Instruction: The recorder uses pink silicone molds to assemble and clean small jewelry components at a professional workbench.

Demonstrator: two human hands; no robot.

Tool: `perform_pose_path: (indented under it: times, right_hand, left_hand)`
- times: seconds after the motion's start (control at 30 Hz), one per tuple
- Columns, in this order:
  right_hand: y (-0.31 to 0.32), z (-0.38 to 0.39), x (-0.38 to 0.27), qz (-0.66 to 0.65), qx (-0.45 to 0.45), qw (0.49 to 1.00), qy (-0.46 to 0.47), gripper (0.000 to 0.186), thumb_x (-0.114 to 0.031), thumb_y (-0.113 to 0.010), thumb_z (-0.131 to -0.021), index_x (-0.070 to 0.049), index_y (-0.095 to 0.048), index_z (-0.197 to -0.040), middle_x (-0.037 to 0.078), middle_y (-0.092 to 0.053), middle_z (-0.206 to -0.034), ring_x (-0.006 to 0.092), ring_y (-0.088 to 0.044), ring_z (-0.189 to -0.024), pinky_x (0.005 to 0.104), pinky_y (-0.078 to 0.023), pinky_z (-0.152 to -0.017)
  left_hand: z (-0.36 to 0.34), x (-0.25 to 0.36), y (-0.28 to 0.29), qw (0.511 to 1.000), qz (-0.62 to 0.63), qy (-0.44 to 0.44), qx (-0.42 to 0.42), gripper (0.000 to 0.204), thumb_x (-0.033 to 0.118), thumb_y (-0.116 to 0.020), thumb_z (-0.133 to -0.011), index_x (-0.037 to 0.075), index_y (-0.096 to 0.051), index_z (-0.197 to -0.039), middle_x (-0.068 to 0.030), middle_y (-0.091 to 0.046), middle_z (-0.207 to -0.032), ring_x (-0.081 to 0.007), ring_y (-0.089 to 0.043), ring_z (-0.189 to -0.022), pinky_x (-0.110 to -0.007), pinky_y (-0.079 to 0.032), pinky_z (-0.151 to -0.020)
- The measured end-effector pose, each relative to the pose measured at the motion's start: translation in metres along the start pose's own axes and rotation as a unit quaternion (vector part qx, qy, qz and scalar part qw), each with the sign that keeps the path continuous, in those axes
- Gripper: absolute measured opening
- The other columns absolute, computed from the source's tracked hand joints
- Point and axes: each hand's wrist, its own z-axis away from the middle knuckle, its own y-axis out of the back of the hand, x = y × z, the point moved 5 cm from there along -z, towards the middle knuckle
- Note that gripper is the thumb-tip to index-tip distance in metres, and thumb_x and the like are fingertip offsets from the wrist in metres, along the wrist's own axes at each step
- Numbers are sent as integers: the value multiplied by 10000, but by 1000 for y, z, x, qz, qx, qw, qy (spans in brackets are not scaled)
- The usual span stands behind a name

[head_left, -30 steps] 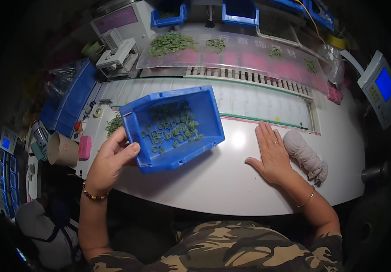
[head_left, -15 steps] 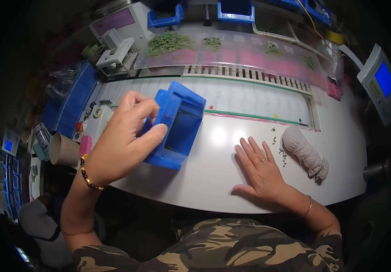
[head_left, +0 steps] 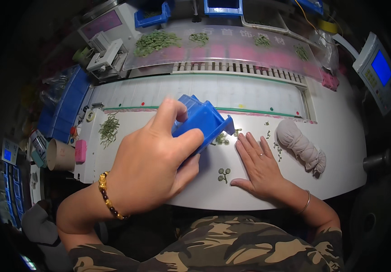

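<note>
My left hand [head_left: 152, 158] is closed round a small blue plastic bin [head_left: 200, 124]. The bin is tipped over above the white table, its open mouth turned down and to the right. Beside it lie a few small green branched pieces with round heads [head_left: 223, 175], and more green pieces [head_left: 222, 138] show partly under its edge. My right hand [head_left: 258, 165] rests flat on the table, fingers stretched and holding nothing. Tiny green bits [head_left: 278, 151] lie to its right. A heap of thin green pieces [head_left: 109, 129] sits left of the bin.
Behind the hands runs a glass-edged white belt [head_left: 195, 93] with coloured dots. A translucent shelf [head_left: 231, 47] above it bears several green heaps. A rolled grey cloth bundle [head_left: 300, 147] lies at right, near a control panel [head_left: 379, 70]. Left stand a brown cup [head_left: 61, 152] and large blue bin [head_left: 64, 104].
My left hand has turned the bin over and moved it rightward and down. Green pieces now lie on the table beside my right hand, which stays flat. The view has shifted slightly.
</note>
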Motion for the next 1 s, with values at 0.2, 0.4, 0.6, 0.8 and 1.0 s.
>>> perform_pose_path:
  times: [0.2,0.4,0.6,0.8,1.0]
  right_hand:
    - [0,-2,1,-6,6,1000,1,941,-622,-527,-848,78,-291,-1430,263,-227,-1519,394,-170,-1438,515,-80,-1164]
    - [0,-6,0,-11,2,1000,6,933,-622,-527,-846,69,-300,-1430,264,-224,-1520,404,-179,-1432,530,-86,-1159]
    - [1,-12,1,-12,-3,1000,13,918,-623,-505,-856,56,-295,-1436,257,-229,-1520,380,-191,-1433,538,-86,-1156]
    - [11,-13,2,-15,19,999,21,894,-608,-512,-862,41,-299,-1438,258,-233,-1516,384,-224,-1421,547,-99,-1148]
    - [11,-7,10,-8,56,998,12,867,-590,-539,-860,10,-310,-1443,250,-246,-1512,382,-277,-1399,567,-126,-1134]
  left_hand:
    - [12,-3,6,999,-26,10,15,174,77,-699,-720,56,-586,-851,-135,-457,-1083,-228,-529,-646,-351,-447,-570]
    - [24,-20,21,995,-36,74,62,171,52,-679,-719,17,-575,-849,-135,-451,-1088,-195,-500,-705,-318,-435,-652]
    - [33,-46,56,965,94,136,203,154,54,-660,-769,15,-566,-884,-83,-456,-1088,-101,-467,-786,-245,-426,-666]
    - [36,-95,79,896,337,144,251,118,156,-533,-951,48,-567,-983,-1,-537,-931,-24,-500,-822,-193,-411,-750]
    - [14,-136,53,705,600,213,312,137,212,-578,-947,94,-557,-1012,-18,-594,-964,-130,-602,-889,-300,-552,-749]
